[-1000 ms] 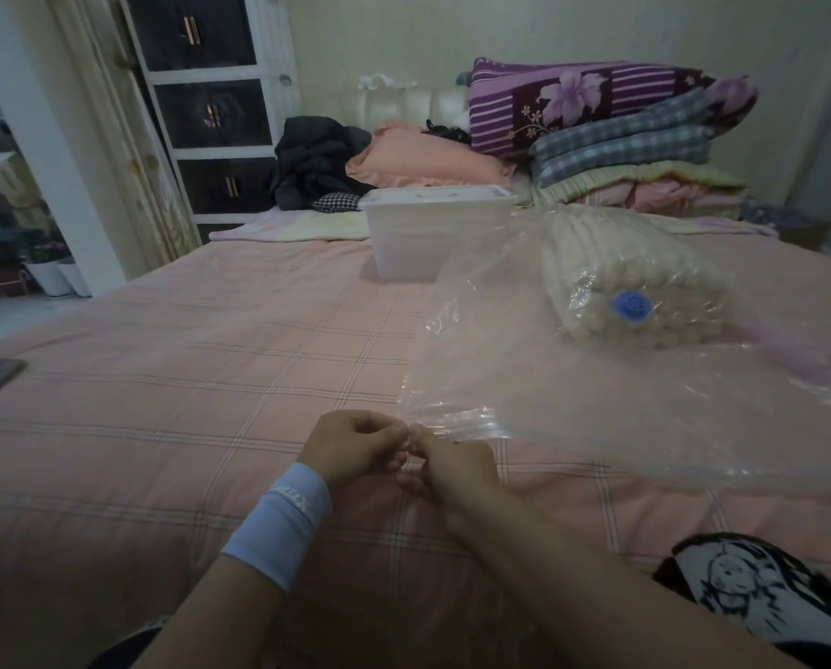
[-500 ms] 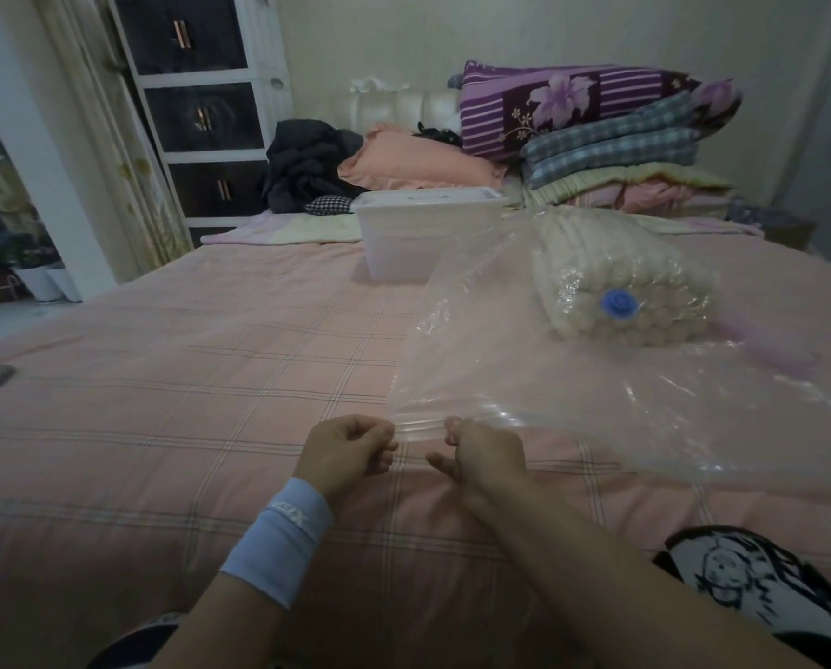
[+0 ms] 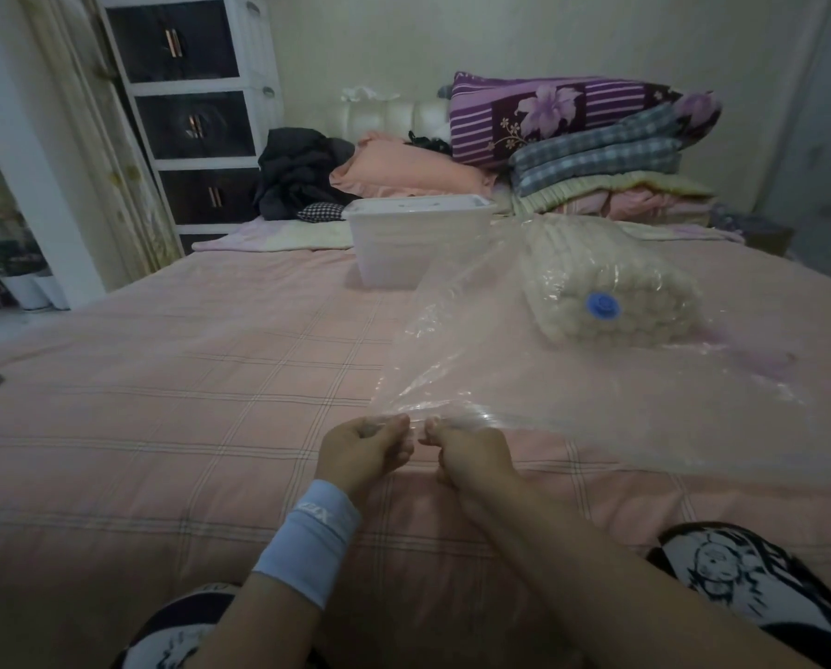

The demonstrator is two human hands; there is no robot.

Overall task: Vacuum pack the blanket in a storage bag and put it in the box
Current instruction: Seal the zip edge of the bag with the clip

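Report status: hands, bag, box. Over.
Left hand and right hand both pinch the storage bag at its near edge. Blanket rolled inside, blue valve over it, bag not yet flattened. Box beyond on the bed, lid on.

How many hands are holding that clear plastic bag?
2. The left hand, wearing a wristband, pinches the near edge of the storage bag at its left corner; the right hand pinches the same edge just beside it.

Lettered white wristband (image 3: pixel 314 543), black-and-white printed clothing (image 3: pixel 742 586).
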